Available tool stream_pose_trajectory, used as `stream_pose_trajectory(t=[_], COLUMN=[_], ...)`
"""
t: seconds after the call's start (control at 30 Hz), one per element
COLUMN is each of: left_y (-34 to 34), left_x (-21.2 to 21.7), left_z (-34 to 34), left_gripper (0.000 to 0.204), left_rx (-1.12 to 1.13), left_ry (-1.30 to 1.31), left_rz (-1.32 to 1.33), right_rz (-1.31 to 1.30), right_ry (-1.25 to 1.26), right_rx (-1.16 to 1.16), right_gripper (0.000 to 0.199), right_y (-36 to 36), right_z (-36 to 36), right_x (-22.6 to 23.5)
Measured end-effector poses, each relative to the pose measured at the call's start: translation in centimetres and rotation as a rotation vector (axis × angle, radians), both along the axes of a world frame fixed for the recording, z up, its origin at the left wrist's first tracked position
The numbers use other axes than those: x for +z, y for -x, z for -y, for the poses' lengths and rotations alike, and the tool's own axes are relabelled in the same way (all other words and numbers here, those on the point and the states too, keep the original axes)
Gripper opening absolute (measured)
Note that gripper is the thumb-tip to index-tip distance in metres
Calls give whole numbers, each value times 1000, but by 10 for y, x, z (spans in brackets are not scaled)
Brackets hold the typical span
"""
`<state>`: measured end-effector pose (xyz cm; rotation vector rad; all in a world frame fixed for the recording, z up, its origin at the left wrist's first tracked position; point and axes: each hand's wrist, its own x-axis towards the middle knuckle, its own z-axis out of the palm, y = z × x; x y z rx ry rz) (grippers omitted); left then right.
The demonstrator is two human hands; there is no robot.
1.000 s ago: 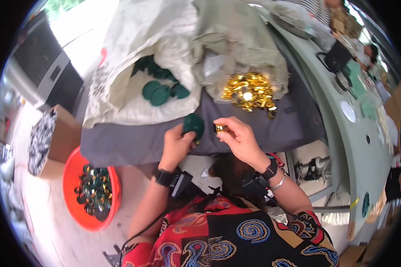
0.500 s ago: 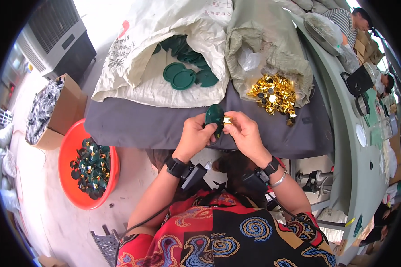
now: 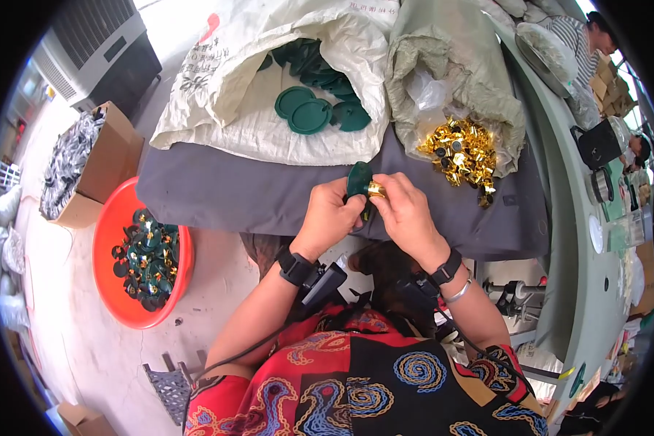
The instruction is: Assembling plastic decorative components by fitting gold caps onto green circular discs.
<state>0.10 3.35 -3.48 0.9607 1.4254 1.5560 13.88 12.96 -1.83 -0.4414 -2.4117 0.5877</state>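
Above the near edge of the grey cloth, my left hand (image 3: pixel 332 216) pinches a round dark green plastic disc (image 3: pixel 359 179), tilted nearly on edge. My right hand (image 3: pixel 408 218) grips a small shiny gold piece (image 3: pixel 376 190) between thumb and fingers, and that piece sits against the disc's right face. Whether the two are joined cannot be made out. Beyond my hands, more green discs (image 3: pixel 309 115) lie in the mouth of a white woven sack (image 3: pixel 269 149). A heap of gold pieces (image 3: pixel 458 154) spills from an olive woven sack (image 3: pixel 512 120) to the right.
On the floor at left, an orange-red basin (image 3: pixel 103 272) holds green discs with gold pieces. Behind it stands a cardboard box (image 3: pixel 116 149) of silvery parts, near a grey air cooler (image 3: pixel 98 54). A pale green table (image 3: pixel 559 240) runs along the right; another person (image 3: pixel 570 40) is beyond it.
The disc has turned more edge-on in my left hand, and the gold piece now sits closer against it. The whole view has shifted slightly.
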Motion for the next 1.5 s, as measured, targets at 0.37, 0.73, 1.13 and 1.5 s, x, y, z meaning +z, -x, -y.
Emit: stream_pose_trajectory(t=[0.37,0.73,1.13,1.5], left_y=[-1,17,4,13], left_x=[-2,-9,-3,-13], left_z=[13,-4,4,-2], left_gripper=[13,12,20,28], left_rx=[107,-41,89,97], left_ry=[3,27,54,26], left_rz=[-106,-103,-259,-362], right_rz=[255,104,154,13], right_ry=[-25,-16,-43,-170], right_rx=[45,-158,-64,-90], right_gripper=[13,14,18,20], right_y=[23,55,45,28], right_z=[-12,-13,-9,2], right_x=[4,-26,-17,-9])
